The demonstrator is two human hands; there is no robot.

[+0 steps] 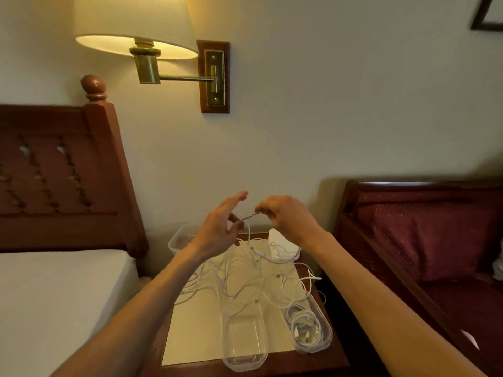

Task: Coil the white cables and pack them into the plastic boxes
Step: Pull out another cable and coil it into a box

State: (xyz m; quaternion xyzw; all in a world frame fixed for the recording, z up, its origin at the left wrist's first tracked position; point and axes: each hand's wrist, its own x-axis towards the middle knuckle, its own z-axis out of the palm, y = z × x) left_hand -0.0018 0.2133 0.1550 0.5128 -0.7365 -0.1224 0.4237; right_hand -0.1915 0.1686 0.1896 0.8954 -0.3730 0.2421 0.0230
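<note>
We look down from head height into a bedroom corner with a cream wall [326, 104]. At left stands a bed [54, 295] with a white mattress and a carved red-brown headboard [54, 172]. At right sits a wooden seat with a dark red cushion [424, 235]. A lit wall lamp [136, 31] on a brass swing arm hangs above, between them.

Below us, between bed and seat, is a small wooden nightstand [190, 336] with a pale top. Loose white cables [245, 278] lie tangled across its middle. Three clear plastic boxes rest on it: an empty box [243, 341] at the near edge, a box with coiled cables [309, 326] just to its right, and a far box [177, 240] at the back left, partly hidden by our arm.

Both our bare arms reach forward above the table. Our right hand [285, 216] has its fingers curled, pinching one end of a cable strand [249, 216] held up in the air. Our left hand [220, 224] is spread, its fingers mostly straight, while its thumb and a fingertip seem to touch the same strand. The strand trails down into the tangle.
</note>
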